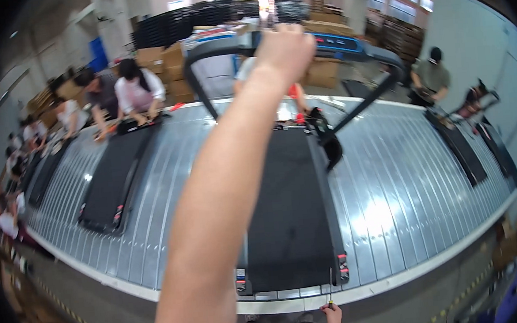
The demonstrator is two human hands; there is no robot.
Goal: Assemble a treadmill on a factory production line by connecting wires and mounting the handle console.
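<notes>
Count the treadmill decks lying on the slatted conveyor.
4: one under the raised left hand at centre, one left of it, one far left, one far right. Others may be hidden.

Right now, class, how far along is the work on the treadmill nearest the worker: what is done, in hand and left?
Done: the treadmill sits on the conveyor with its console bar raised.
In hand: the left hand grips that bar, and the right hand holds a screwdriver near the deck's rear end.
Left: which fastenings remain cannot be seen.
</notes>
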